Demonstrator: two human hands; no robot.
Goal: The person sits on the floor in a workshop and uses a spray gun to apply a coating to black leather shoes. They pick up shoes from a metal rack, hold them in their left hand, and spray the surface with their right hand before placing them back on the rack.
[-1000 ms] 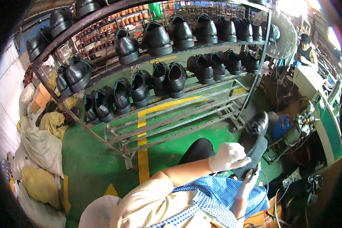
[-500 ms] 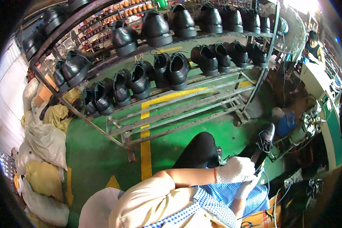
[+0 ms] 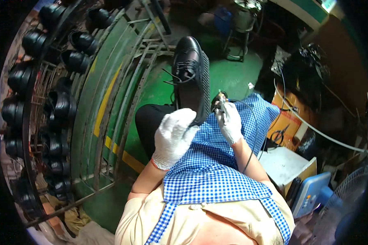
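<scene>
My left hand (image 3: 175, 136), in a white knit glove, grips the heel end of a black lace-up shoe (image 3: 187, 65). The shoe points away from me, its textured sole side facing right and its laces hanging loose at the left. Just right of the heel, my right hand (image 3: 230, 124), also gloved in white, is closed around what looks like a small metal spray gun (image 3: 221, 102) with a thin dark hose. The gun's front end is close to the shoe's sole edge; I cannot tell whether they touch. A blue checked apron (image 3: 216, 179) covers my lap beneath both hands.
At the left stands a metal rack (image 3: 34, 94) holding several black shoes. An orange-brown box (image 3: 288, 118) with scissors (image 3: 279, 135) on it lies to the right, crossed by a pale hose (image 3: 327, 136). A fan (image 3: 349, 196) and blue device (image 3: 313, 194) stand at lower right.
My view has swung right and down, so the rack now sits at the left. The shoe shows more fully, and the spray gun in my right hand has come into sight.
</scene>
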